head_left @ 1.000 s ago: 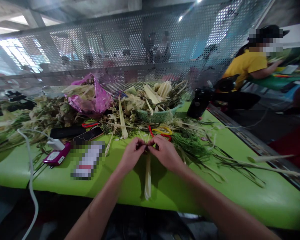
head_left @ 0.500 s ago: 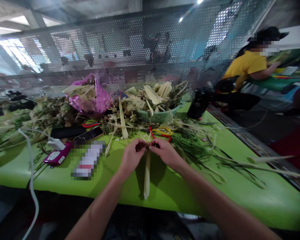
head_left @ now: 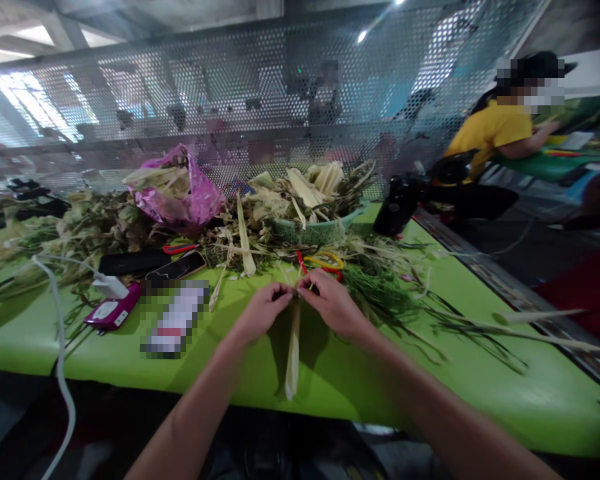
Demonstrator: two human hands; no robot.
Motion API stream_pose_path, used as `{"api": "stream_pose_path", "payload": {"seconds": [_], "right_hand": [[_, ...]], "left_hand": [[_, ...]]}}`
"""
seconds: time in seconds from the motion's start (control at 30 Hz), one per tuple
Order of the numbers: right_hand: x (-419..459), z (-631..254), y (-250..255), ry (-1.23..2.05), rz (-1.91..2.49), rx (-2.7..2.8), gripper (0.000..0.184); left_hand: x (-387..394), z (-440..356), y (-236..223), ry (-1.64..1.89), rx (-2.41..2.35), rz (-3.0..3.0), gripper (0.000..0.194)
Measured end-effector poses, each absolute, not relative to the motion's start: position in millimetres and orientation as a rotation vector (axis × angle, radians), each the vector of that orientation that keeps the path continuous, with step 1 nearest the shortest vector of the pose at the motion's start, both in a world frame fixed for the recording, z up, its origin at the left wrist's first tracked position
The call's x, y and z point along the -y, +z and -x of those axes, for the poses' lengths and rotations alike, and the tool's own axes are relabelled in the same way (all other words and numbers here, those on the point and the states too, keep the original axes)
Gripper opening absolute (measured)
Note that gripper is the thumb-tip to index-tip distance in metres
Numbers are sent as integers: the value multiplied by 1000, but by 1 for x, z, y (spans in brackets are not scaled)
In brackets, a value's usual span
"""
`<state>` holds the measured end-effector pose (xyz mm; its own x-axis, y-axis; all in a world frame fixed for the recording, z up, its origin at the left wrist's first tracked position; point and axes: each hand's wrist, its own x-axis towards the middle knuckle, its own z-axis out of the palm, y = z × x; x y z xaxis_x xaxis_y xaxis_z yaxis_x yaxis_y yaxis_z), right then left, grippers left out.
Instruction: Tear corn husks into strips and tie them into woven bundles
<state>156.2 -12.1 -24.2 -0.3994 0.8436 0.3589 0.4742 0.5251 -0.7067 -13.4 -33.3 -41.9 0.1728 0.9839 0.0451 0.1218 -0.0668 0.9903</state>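
Note:
A pale, folded corn husk strip [head_left: 293, 353] hangs down from my fingertips toward the front of the green table. My left hand [head_left: 263, 308] pinches it near its upper end. From the other side my right hand [head_left: 333, 303] pinches the same spot, the two sets of fingertips nearly touching. Thin ends stick up beyond the fingers; what exactly lies between the fingertips is too small to make out. Just past my right hand lie scissors with yellow and red handles [head_left: 325, 260], and beside them a bundle of green fibres [head_left: 385, 287].
A green basket [head_left: 320, 233] heaped with dry husks and a pink plastic bag [head_left: 190, 193] stand at the back. Phones [head_left: 180, 268], a purple power strip [head_left: 113, 310] and a white cable lie left. A black bottle [head_left: 400, 203] stands right. A person in yellow [head_left: 495, 130] sits beyond.
Both hands stay at the same place with small finger movements around the upper end of the husk. Its lower end has swung slightly left.

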Motion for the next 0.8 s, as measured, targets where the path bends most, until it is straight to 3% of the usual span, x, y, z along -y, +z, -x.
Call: {"api": "stream_pose_path", "payload": {"seconds": [0.5,0.8], "right_hand": [[10,-153,-29,1321,1053,1708,17],[12,-155,-29,1422,1055,1587,21]], "left_hand": [[33,12,-47,1283,-1259,-1776,7],[39,13,-38,1380,-1253,-1987,11]]}}
